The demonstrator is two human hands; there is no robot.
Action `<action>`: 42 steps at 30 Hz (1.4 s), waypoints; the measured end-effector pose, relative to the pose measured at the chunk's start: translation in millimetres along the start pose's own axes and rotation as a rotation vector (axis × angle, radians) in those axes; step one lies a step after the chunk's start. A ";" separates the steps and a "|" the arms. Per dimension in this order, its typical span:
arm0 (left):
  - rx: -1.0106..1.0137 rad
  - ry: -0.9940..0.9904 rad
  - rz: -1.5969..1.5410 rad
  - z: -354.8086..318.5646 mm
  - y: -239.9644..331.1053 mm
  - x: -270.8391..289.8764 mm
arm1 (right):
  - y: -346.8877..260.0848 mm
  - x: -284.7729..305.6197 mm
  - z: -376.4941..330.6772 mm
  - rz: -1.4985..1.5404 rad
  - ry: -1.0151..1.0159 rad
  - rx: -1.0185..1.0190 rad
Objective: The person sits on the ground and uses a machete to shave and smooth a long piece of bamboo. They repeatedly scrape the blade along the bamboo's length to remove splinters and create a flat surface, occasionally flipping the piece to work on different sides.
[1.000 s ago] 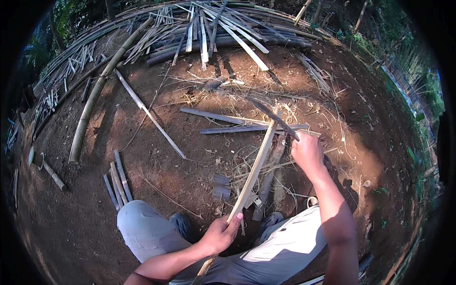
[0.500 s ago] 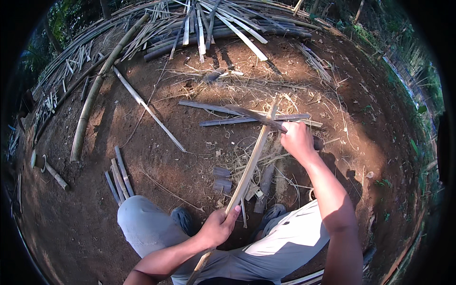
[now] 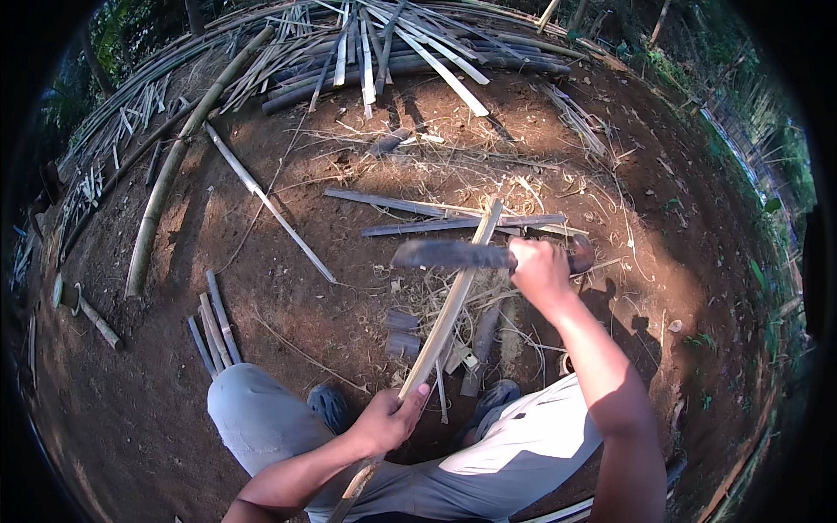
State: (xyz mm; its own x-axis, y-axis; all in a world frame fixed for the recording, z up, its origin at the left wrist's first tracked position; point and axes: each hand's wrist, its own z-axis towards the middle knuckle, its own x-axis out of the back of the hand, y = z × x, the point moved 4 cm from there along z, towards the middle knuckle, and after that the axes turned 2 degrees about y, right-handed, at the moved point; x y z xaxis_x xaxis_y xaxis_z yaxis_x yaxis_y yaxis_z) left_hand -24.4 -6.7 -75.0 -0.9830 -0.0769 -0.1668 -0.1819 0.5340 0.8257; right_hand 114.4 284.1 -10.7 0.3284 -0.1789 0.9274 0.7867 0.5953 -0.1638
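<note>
My left hand (image 3: pixel 389 422) is closed around the lower part of a long split bamboo strip (image 3: pixel 447 321), which slants up and away from my lap. In my right hand (image 3: pixel 542 268) is a machete (image 3: pixel 449 254), gripped at its handle, the dark wooden end showing beyond my fist. The broad dark blade lies crosswise over the strip near its far end, slightly blurred. Whether its edge touches the strip I cannot tell. Beneath lie thin curled bamboo shavings (image 3: pixel 514 305) and short dark bamboo pieces (image 3: pixel 402 333).
Dark bamboo slats (image 3: pixel 462 225) lie crossed beyond the blade. Short slats (image 3: pixel 214 322) lean by my left knee. A long bamboo pole (image 3: pixel 166 196) and a thin stick (image 3: pixel 270 200) lie at left. A large pile of split bamboo (image 3: pixel 384 52) stretches across the back.
The machete has come nearer to me along the strip, its blade swinging from slanted to nearly level. My left hand keeps its hold on the strip.
</note>
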 end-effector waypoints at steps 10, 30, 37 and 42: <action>0.039 -0.098 -0.201 9.0 16.5 15.1 | 38.7 -27.5 -8.2 0.179 -0.099 -0.224; -0.092 0.109 -0.398 20.6 39.0 17.2 | -94.5 -1.2 -63.6 0.272 -0.331 0.233; -0.120 0.172 -0.324 19.8 22.2 24.6 | -129.2 -12.7 -94.6 0.323 -0.294 0.413; -0.181 0.283 -0.273 13.5 21.9 19.1 | -132.8 -10.0 -89.4 0.242 -0.201 0.486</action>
State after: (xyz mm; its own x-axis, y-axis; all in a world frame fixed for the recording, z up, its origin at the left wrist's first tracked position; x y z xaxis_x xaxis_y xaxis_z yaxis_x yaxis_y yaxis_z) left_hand -46.8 14.9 -67.4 -0.8616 -0.4366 -0.2590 -0.4134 0.3074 0.8571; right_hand 53.4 136.8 -28.3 0.3260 0.1311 0.9362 0.3560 0.9004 -0.2500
